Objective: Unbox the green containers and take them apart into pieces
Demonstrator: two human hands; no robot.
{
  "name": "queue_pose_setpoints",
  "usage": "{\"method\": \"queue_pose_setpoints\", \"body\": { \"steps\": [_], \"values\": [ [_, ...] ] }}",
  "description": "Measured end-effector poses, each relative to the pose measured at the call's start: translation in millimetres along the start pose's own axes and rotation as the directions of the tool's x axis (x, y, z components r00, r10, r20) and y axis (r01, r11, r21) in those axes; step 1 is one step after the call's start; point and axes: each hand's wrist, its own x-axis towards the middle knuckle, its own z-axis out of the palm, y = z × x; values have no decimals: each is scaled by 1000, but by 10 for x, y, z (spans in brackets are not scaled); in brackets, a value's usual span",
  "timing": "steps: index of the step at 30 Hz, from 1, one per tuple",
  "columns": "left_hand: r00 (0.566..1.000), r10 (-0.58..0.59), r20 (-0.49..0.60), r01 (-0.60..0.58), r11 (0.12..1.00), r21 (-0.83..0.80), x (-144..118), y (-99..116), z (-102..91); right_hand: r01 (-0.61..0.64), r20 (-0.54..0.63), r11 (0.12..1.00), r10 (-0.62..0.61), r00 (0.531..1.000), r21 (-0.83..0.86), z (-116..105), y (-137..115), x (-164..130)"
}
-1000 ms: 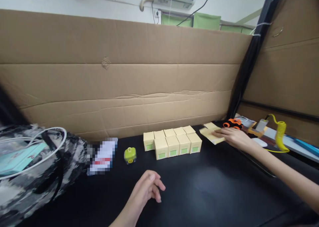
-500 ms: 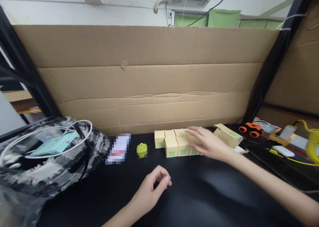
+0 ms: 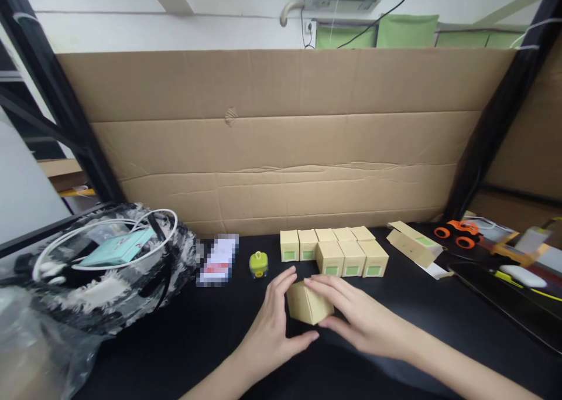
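Observation:
A small tan cardboard box (image 3: 306, 304) sits between both of my hands near the middle of the black table (image 3: 439, 324). My left hand (image 3: 272, 330) cups its left side and my right hand (image 3: 357, 318) covers its right side and top. Behind it stands a group of several matching tan boxes with green labels (image 3: 340, 250), in two rows.
A flattened tan box (image 3: 413, 245) lies to the right of the group, then an orange toy car (image 3: 456, 233). A small yellow-green toy (image 3: 259, 264) and a blurred card (image 3: 218, 259) lie to the left. A plastic bag with cables (image 3: 96, 265) fills the left. A cardboard wall (image 3: 281, 142) stands behind.
My right hand left the flat boxes at the right, passed over the group, and came back to the middle with one box. My left hand closed in on that box too.

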Motion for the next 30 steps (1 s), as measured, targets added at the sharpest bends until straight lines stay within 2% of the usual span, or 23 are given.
{"method": "queue_pose_setpoints", "body": {
  "steps": [2,4,8,10,15,18,21,24,26,28,30],
  "values": [
    [996,33,84,-36,999,29,2,17,-30,3,-3,999,-3,1000,38,40,-60,-38],
    [992,52,119,-59,996,59,10,48,-59,23,-40,1000,-22,999,16,95,-87,-50],
    [998,7,66,-13,995,101,16,89,-66,75,-206,994,-91,974,-85,161,-100,-44],
    [999,-12,47,5,989,149,8,86,-48,79,-242,990,-105,965,-115,143,-107,-38],
    [989,126,76,-143,943,301,-13,80,-26,-30,-81,1000,30,996,5,25,-141,-33],
    [980,161,118,-191,931,310,-9,107,-43,-66,-78,996,71,994,59,30,-171,-39],
    [972,177,154,-220,916,335,13,138,-67,-17,-180,1000,16,984,-6,89,-191,-48],
    [979,150,135,-190,910,369,46,161,-92,44,-321,995,-70,945,-86,97,-213,-63],
    [984,108,138,-154,913,379,64,167,-103,100,-320,995,-95,943,-2,52,-236,-74],
    [984,82,157,-137,916,377,70,159,-103,107,-256,978,-58,965,180,-7,-257,-77],
    [985,95,141,-138,930,340,63,133,-92,102,-196,961,-52,979,257,-50,-262,-63]
  ]
}}
